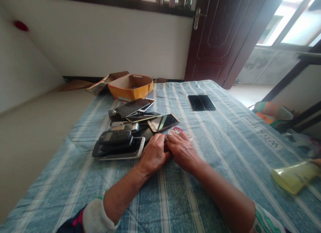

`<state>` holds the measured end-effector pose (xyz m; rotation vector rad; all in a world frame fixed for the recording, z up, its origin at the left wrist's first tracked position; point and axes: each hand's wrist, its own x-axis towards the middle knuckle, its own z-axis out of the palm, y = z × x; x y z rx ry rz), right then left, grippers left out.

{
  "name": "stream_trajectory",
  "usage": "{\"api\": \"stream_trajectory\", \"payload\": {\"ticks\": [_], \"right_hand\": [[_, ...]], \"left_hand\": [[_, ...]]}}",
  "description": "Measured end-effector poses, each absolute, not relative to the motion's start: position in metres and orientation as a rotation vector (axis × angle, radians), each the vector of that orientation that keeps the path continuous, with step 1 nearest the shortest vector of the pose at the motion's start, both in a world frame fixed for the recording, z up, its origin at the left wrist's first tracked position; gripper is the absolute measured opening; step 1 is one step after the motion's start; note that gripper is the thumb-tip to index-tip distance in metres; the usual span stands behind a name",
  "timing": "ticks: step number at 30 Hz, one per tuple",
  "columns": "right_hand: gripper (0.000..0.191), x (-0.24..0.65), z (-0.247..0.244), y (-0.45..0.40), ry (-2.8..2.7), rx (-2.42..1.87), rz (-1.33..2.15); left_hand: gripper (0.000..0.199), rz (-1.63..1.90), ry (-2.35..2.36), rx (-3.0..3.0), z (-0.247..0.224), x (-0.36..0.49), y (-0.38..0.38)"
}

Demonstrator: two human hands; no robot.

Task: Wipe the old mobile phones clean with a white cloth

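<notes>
Near the middle of the cloth-covered table, my left hand [154, 152] and my right hand [182, 149] meet, fingers curled together around a pale crumpled wipe or cloth [187, 135]. A pink-edged item [177, 129] peeks out just beyond my right fingers; most of it is hidden. Right behind my hands lies a gold phone [164, 122], screen up. To the left of my left hand, a black keypad phone [115, 137] rests on a larger white-edged phone [136, 149]. Farther back, a dark phone [131, 107] tops another loose pile.
An open orange box [131, 87] stands at the table's back left. Two black phones [202, 102] lie side by side at the back right. A yellow translucent item [296, 176] is at the right edge. Blue striped cloth [225, 132] covers the table.
</notes>
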<state>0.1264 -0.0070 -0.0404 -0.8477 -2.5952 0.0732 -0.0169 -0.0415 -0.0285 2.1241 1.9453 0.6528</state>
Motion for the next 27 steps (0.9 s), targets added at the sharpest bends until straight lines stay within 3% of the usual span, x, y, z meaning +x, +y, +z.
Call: {"api": "stream_trajectory", "payload": {"ticks": [8, 13, 19, 27], "right_hand": [[0.030, 0.133, -0.039, 0.010, -2.518, -1.176, 0.057], [0.023, 0.131, -0.040, 0.000, -2.549, -0.983, 0.087], [0.028, 0.134, -0.044, -0.016, -2.569, -0.772, 0.106], [0.025, 0.138, -0.041, -0.019, -2.563, -0.962, 0.029]], "left_hand": [[0.036, 0.669, 1.921, 2.155, -0.031, -0.018, -0.040], [0.031, 0.690, 1.919, 2.154, -0.031, -0.019, -0.041], [0.025, 0.669, 1.944, 2.140, -0.030, -0.018, -0.041], [0.025, 0.670, 1.951, 2.150, -0.031, -0.017, -0.042]]}}
